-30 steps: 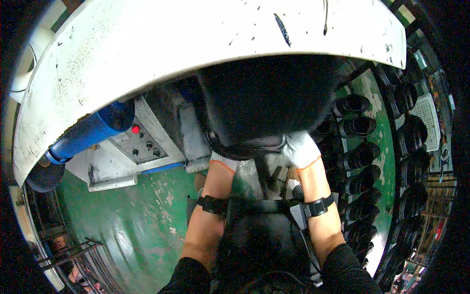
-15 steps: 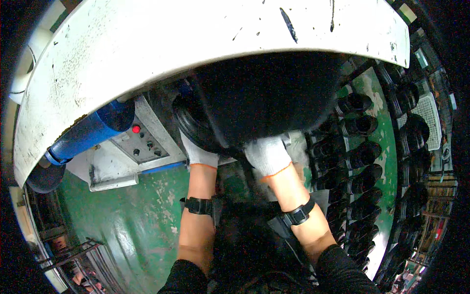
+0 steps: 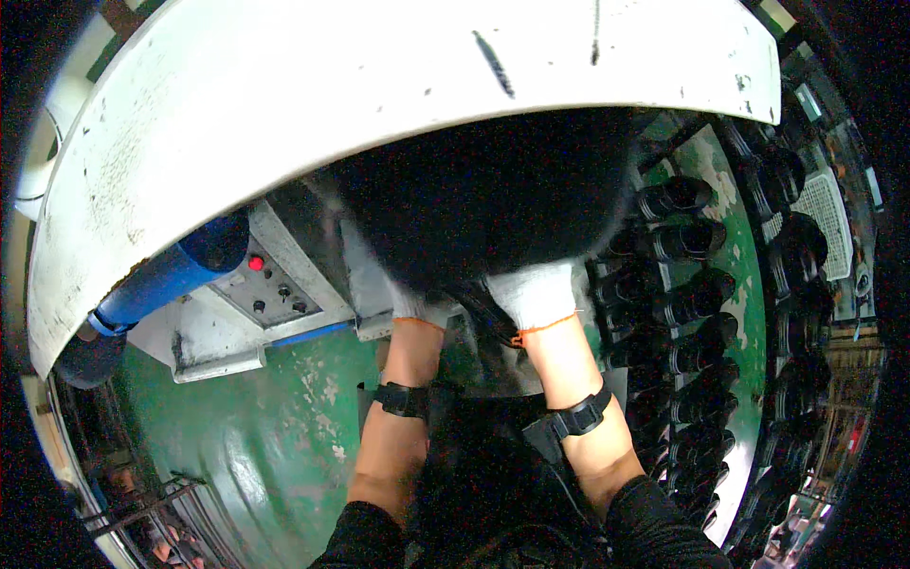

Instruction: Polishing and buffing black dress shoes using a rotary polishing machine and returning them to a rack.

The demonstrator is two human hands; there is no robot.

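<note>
Both my hands wear white gloves with orange cuffs and reach under a white machine hood (image 3: 284, 104). Below the hood, a large black rounded form (image 3: 493, 199) with blurred edges covers my fingers. My left hand (image 3: 406, 302) shows only a strip of glove at its lower left edge. More of my right hand (image 3: 538, 296) is visible, its back turned up and its fingertips hidden. Between the wrists a dark, shoe-like piece (image 3: 488, 313) sticks out against the right glove. How either hand grips it cannot be made out.
Left of my arms stands a grey control panel (image 3: 282, 289) with a red button, below a blue cylinder (image 3: 171, 275). Racks of black shoes (image 3: 697, 294) line the right side. A white basket (image 3: 827, 223) lies beyond. The green floor (image 3: 237, 427) is worn.
My left hand has shifted right, toward the other hand. A black ridged, rounded edge beside it has gone from sight, and a dark piece now shows between the wrists.
</note>
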